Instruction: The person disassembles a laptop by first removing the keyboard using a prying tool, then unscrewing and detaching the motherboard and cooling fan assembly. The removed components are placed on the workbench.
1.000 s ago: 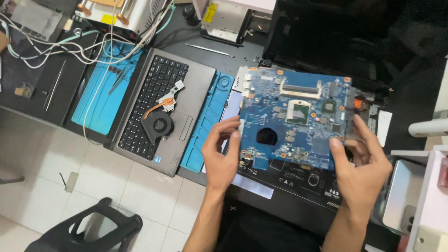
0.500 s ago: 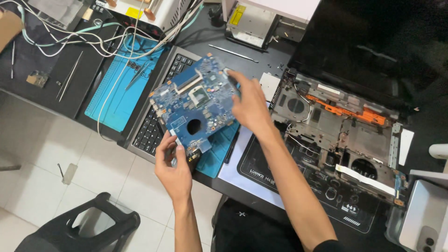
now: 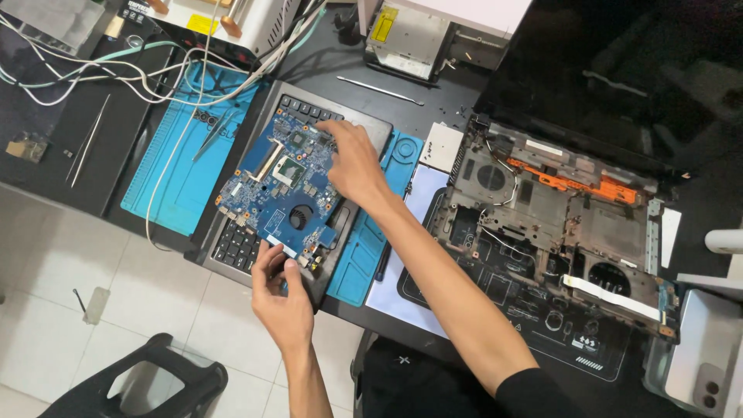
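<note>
Now a blue rectangular laptop circuit board (image 3: 285,187) lies on the dark grey keyboard panel (image 3: 232,246) at the counter's left. The left hand (image 3: 282,294) pinches its near edge with curled fingers; the right hand (image 3: 352,164) grips its far right edge. Right of them sits the opened black laptop base (image 3: 542,224).

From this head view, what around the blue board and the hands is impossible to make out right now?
- Keyboard panel: its middle is covered by the blue circuit board.
- Board's far right edge: hidden under the right hand.
- Board's near edge: partly hidden by the left hand.
- Board chips and connectors: too small to identify.
- Open laptop base: its lid is cut off by the top edge.
</note>
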